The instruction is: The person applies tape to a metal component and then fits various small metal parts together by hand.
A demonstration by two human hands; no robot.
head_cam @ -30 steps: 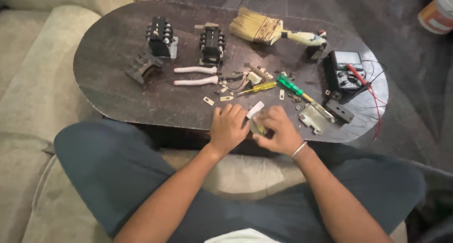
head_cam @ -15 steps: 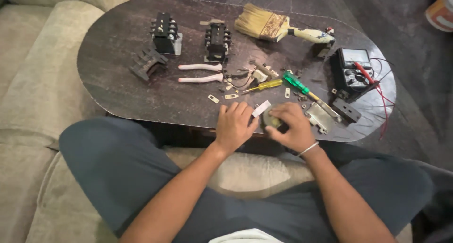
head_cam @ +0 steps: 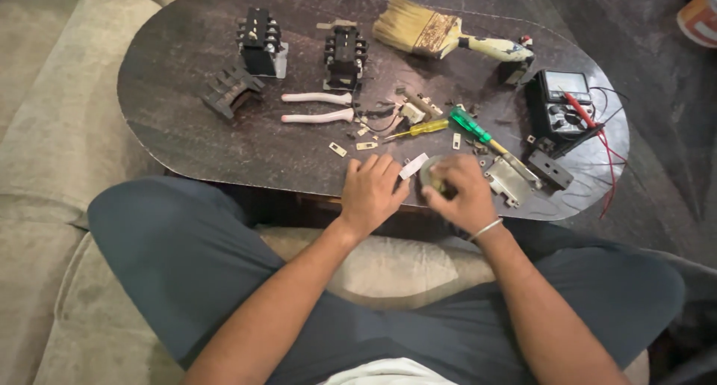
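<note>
At the six o'clock edge of the dark oval desk (head_cam: 194,116), both hands meet over a small roll of grey tape (head_cam: 429,177). The right hand (head_cam: 463,194) has its fingers curled around the roll, holding it just above the desk rim, while the left hand (head_cam: 371,191) pinches the pale loose end of tape (head_cam: 413,165) that sticks out toward eleven o'clock. Just beside the right hand, at three o'clock, lies a metal bracket (head_cam: 509,179) (partly under a green-handled screwdriver (head_cam: 478,131)). Toward twelve o'clock sit white-handled pliers (head_cam: 317,107), a yellow screwdriver (head_cam: 422,128) and two black contactor blocks (head_cam: 261,41). A paintbrush (head_cam: 426,32) lies at the far edge, a multimeter (head_cam: 562,112) at two o'clock.
</note>
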